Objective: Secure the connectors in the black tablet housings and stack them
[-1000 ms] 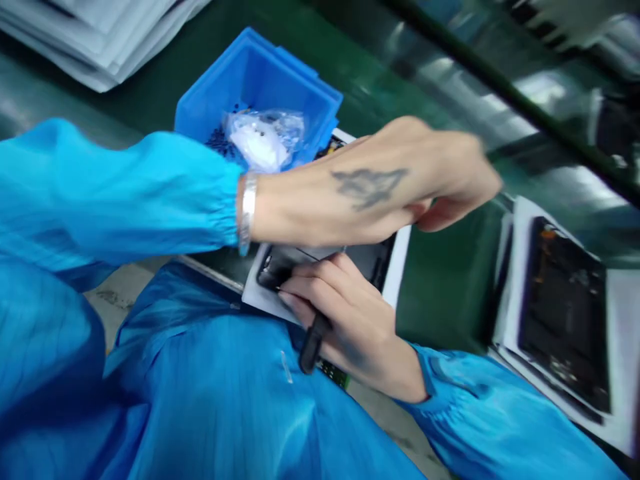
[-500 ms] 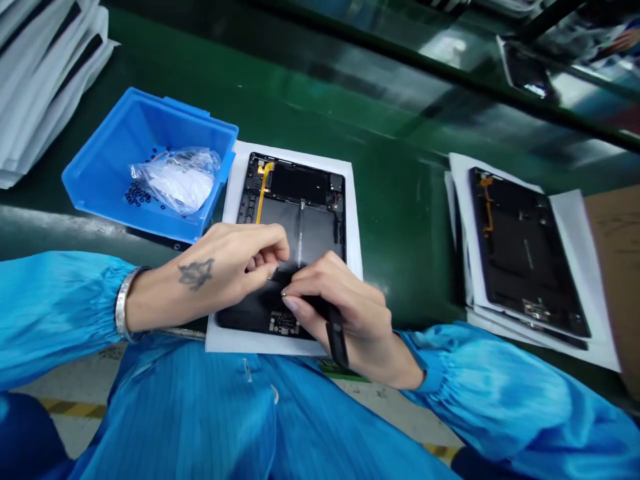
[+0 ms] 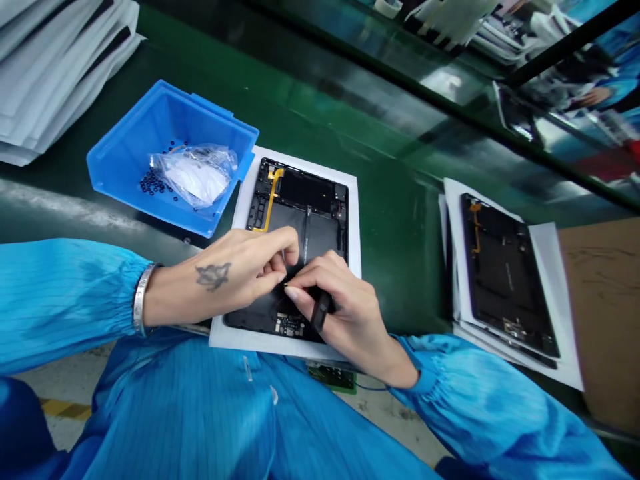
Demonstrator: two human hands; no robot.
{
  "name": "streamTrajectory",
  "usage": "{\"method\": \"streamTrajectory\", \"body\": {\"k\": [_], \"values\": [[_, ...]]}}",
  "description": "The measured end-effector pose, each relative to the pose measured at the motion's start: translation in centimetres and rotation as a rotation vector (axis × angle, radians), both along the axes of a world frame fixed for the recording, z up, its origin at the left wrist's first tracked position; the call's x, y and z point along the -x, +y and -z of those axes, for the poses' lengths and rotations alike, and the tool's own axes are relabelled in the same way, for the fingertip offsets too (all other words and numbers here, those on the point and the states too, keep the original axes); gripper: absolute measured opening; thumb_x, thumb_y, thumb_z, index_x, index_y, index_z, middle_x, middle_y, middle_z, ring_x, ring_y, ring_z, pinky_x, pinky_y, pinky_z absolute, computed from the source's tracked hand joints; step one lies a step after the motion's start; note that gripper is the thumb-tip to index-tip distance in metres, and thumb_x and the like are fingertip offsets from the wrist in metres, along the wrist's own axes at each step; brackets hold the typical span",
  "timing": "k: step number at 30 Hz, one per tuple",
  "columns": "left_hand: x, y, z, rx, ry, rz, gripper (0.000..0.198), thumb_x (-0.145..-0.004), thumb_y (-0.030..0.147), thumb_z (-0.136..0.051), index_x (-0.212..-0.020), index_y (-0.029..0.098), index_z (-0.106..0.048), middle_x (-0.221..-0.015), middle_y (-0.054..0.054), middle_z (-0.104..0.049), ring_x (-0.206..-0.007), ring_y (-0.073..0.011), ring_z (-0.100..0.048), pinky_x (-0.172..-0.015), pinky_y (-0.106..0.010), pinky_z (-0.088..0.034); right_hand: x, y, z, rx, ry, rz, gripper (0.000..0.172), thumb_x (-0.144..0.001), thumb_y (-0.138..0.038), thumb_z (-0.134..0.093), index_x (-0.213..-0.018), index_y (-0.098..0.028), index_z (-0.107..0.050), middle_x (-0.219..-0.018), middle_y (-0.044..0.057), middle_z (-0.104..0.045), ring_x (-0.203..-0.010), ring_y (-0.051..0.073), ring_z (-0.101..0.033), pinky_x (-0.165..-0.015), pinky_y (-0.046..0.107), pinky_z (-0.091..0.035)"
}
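My right hand (image 3: 340, 307) pinches a slim black-handled tool (image 3: 321, 311), its fine tip close to a dark tablet housing (image 3: 305, 190) with a yellow flex cable (image 3: 270, 207). The housing lies on a white sheet (image 3: 223, 337). My left hand (image 3: 240, 267), with a metal bangle (image 3: 140, 300), curls its fingertips against my right fingers above the housing. Whether those fingertips hold something small is hidden. Both hands cover the housing's lower middle.
A blue plastic bin (image 3: 120, 160) holds a clear bag (image 3: 195, 175) and small black rings (image 3: 153, 181). A second tablet housing (image 3: 505, 273) lies on white sheets on the green belt (image 3: 400, 267). White sheets (image 3: 50, 73) are stacked at upper left.
The blurred view has steadied and swung, shifting the scene. My left hand has come from above the bin to the housing, beside my right hand. The tool's handle now shows shorter.
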State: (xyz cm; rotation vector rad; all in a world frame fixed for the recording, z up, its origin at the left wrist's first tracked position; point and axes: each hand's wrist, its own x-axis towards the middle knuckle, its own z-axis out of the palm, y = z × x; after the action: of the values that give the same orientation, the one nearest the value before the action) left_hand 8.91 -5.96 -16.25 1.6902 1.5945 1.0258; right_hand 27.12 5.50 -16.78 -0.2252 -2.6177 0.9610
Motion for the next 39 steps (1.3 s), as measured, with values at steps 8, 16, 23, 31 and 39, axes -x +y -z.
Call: {"method": "streamTrajectory", "body": {"k": [8,16,23,31,39], "values": [[-0.08,-0.1,-0.21,-0.002,-0.045,0.033,0.012,-0.094,0.011,-0.057,-0.096,0.021,-0.052,-0.088,0.003,-0.068,-0.078,-0.0115,-0.067,-0.068,-0.022,-0.048,0.05,0.14,0.25,-0.006,-0.02,0.009,0.016,-0.099,-0.023,-0.057,-0.084,-0.021,-0.06,-0.073,0.001,-0.063,-0.072,0.017,-0.052,-0.068,0.034,-0.038],[0.03,-0.17,-0.11,-0.013,-0.062,0.037,0.013,-0.094,0.012,-0.057,-0.1,0.022,-0.052,-0.091,0.002,-0.069,-0.08,-0.0118,-0.069,-0.068,-0.021,-0.05,0.09,0.14,0.11,-0.003,-0.019,0.023,0.015,-0.098,-0.02,-0.059,-0.083,-0.021,-0.06,-0.073,0.0,-0.061,-0.072,0.017,-0.051,-0.067,0.034,-0.037],[0.0,-0.15,-0.09,-0.017,-0.03,0.031,0.013,-0.095,0.011,-0.056,-0.102,0.021,-0.052,-0.091,0.001,-0.07,-0.079,-0.0118,-0.07,-0.067,-0.021,-0.05,0.07,0.2,0.22,0.001,-0.009,0.021,0.015,-0.098,-0.02,-0.059,-0.083,-0.02,-0.06,-0.073,0.0,-0.06,-0.072,0.016,-0.05,-0.067,0.034,-0.037],[-0.04,-0.32,0.34,-0.039,0.023,0.035,0.016,-0.095,0.01,-0.056,-0.106,0.021,-0.051,-0.091,0.003,-0.07,-0.079,-0.0104,-0.069,-0.066,-0.019,-0.047,0.01,0.22,0.43,0.013,0.01,0.012,0.014,-0.098,-0.018,-0.06,-0.084,-0.02,-0.059,-0.074,0.0,-0.06,-0.074,0.016,-0.05,-0.068,0.033,-0.036],[-0.24,-0.24,0.56,-0.107,0.043,0.063,0.014,-0.097,0.011,-0.051,-0.108,0.02,-0.051,-0.094,-0.001,-0.069,-0.081,-0.0134,-0.068,-0.071,-0.023,-0.05,-0.15,0.66,0.66,-0.01,0.03,-0.025,0.014,-0.095,-0.011,-0.062,-0.086,-0.021,-0.058,-0.076,-0.002,-0.058,-0.073,0.015,-0.049,-0.068,0.031,-0.038]]}}
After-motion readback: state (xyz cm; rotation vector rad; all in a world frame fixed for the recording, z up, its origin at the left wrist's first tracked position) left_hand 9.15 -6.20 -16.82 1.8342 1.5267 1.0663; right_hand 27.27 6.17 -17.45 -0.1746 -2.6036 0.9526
